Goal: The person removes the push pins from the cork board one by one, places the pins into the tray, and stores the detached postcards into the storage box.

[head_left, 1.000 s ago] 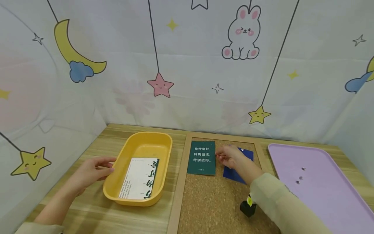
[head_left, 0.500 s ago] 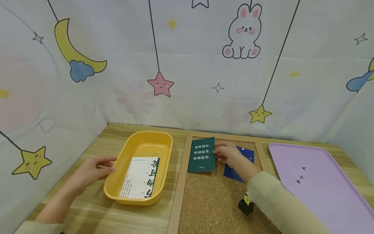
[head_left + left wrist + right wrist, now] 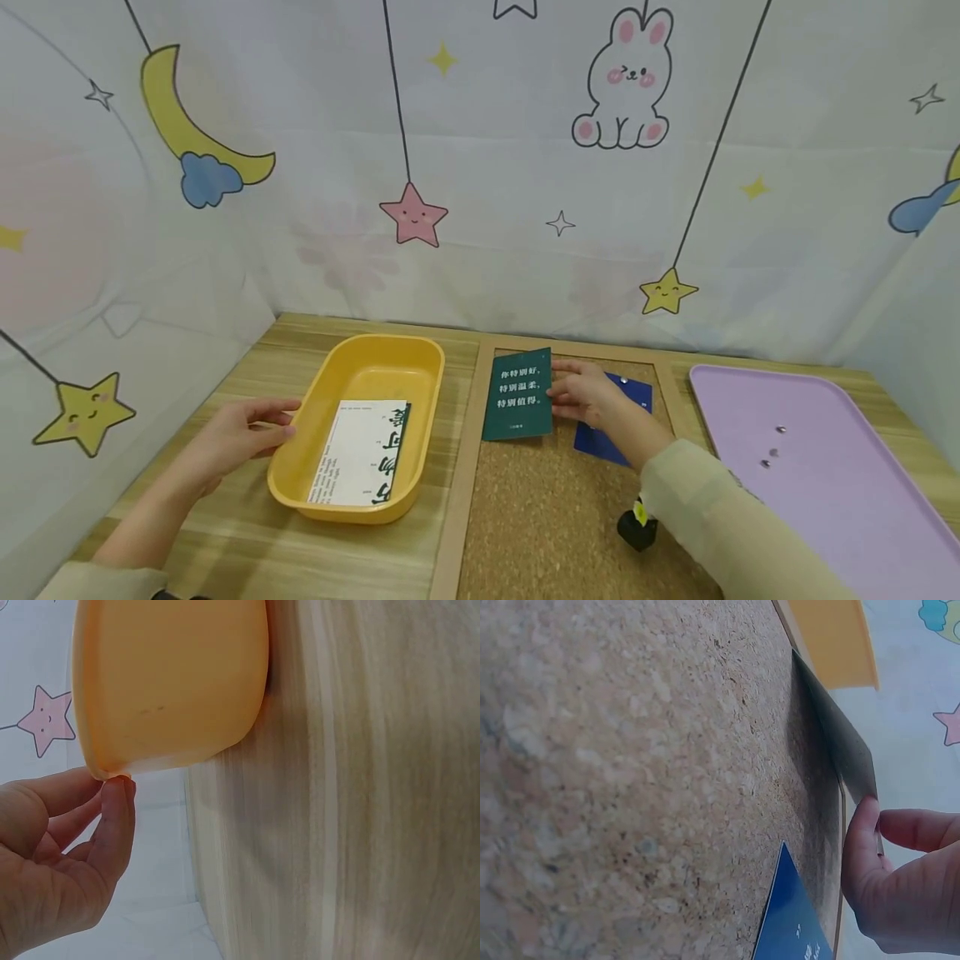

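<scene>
My right hand (image 3: 585, 396) pinches the right edge of a dark green card (image 3: 517, 396) with white lettering. That edge is tilted up off the corkboard (image 3: 540, 517), as the right wrist view shows with the card (image 3: 847, 742) leaning over its shadow. Partly behind the right hand lies a blue card (image 3: 600, 446) with a pin near its top. My left hand (image 3: 236, 437) holds the left rim of a yellow basin (image 3: 431, 400) between thumb and fingers; the left wrist view shows this grip on the basin's rim (image 3: 172, 682). Inside the basin lies a white card (image 3: 360, 454) with green characters.
A lilac tray (image 3: 817, 450) with several small metal pins (image 3: 781, 430) stands right of the corkboard. A small black object (image 3: 636, 529) with a yellow-green mark sits by the right sleeve. A printed white curtain (image 3: 480, 167) hangs behind the wooden table (image 3: 240, 550).
The green card lay flat a second ago; its right side has since risen, pinched by my right hand. The left hand stays on the basin's rim.
</scene>
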`<state>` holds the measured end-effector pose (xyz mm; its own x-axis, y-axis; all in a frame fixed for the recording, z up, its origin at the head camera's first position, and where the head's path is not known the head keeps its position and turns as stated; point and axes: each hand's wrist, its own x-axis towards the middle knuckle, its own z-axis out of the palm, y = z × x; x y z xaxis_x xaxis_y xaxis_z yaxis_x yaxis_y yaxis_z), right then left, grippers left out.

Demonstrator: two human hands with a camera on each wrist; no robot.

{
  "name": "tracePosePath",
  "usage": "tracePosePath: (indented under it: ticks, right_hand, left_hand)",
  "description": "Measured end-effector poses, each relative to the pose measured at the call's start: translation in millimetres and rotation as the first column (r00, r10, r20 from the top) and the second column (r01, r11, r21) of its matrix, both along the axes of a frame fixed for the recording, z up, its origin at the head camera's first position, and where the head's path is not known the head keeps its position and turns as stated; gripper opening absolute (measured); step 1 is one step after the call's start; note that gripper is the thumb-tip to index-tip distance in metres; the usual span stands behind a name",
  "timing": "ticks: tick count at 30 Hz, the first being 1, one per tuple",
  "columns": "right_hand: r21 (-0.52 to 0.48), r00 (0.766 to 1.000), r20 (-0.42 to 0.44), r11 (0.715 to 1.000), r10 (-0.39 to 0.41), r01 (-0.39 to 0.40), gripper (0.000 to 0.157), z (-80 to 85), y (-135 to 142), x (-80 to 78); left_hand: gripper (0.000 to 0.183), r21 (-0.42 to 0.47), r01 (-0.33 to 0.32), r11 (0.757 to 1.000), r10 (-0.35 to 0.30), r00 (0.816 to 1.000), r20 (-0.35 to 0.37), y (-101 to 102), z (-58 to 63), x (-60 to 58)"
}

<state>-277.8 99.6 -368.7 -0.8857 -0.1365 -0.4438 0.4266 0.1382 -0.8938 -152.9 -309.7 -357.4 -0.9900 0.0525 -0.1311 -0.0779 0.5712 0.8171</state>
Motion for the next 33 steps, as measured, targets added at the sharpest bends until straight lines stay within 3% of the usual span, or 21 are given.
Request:
tracePosePath:
  ticks: [10, 15, 18, 25, 33]
  right_hand:
    - [-0.021, 1.000, 0.004, 1.000, 0.016, -0.016, 0.061, 0.1, 5, 2.9]
    - [-0.027, 1.000, 0.008, 0.999, 0.021, -0.020, 0.062, 2.2, 7, 3.8]
    - [-0.044, 1.000, 0.012, 0.999, 0.020, -0.020, 0.062, 4.3, 7, 4.7]
    - [-0.112, 0.999, -0.002, 0.993, 0.044, -0.043, 0.062, 13.7, 4, 9.6]
    - [-0.129, 0.996, -0.032, 0.988, 0.087, -0.090, 0.060, 23.6, -4, 16.9]
  left_hand:
    - [0.051, 0.014, 0.058, 0.998, -0.058, 0.998, 0.012, -2, 0.2, 0.0]
    - [0.061, 0.132, 0.150, 0.980, -0.159, 0.985, 0.062, -11, -0.1, 0.8]
    - [0.067, 0.199, 0.172, 0.965, -0.194, 0.976, 0.098, -16, -1.6, 1.0]
    - [0.072, 0.257, 0.161, 0.953, -0.202, 0.969, 0.141, -19, -0.8, -0.3]
    - [0.071, 0.265, 0.176, 0.948, -0.215, 0.968, 0.127, -20, -0.1, -0.4]
